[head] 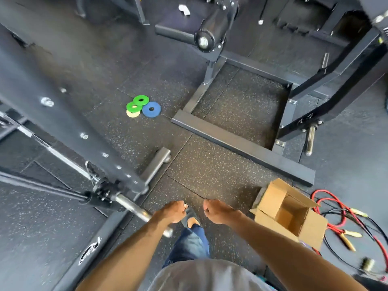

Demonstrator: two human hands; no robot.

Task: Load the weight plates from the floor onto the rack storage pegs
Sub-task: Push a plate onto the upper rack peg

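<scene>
Plate count: we count four weight plates (129,106), namely two green plates (146,100), one blue plate (156,111) and one cream plate (131,114).
Plate place: they sit in one cluster on the speckled rubber floor (210,171), at about eleven o'clock from our hands and well apart from them.
Plate facing: each lies flat with its centre hole pointing up. As round discs they show no long axis.
Plate look: small, thin, bright rings. One green plate overlaps the other, the lower green one covers part of the cream plate, and the blue plate lies just beside them at three o'clock.
Peg count: we see two chrome pegs (310,141) on the black rack frame (241,141), at about two o'clock from the hands. The nearer one runs roughly twelve to six.
Left hand (173,211): held out over the floor, fingers loosely curled under, gripping nothing.
Right hand (217,211): just beside the left, loosely curled too, holding nothing.
Other things: one open cardboard box (270,198) lies at three o'clock of the right hand. Red and black cords (323,198) lie tangled beyond it. One chrome bar end (134,206) sticks out at nine o'clock of the left hand.
</scene>
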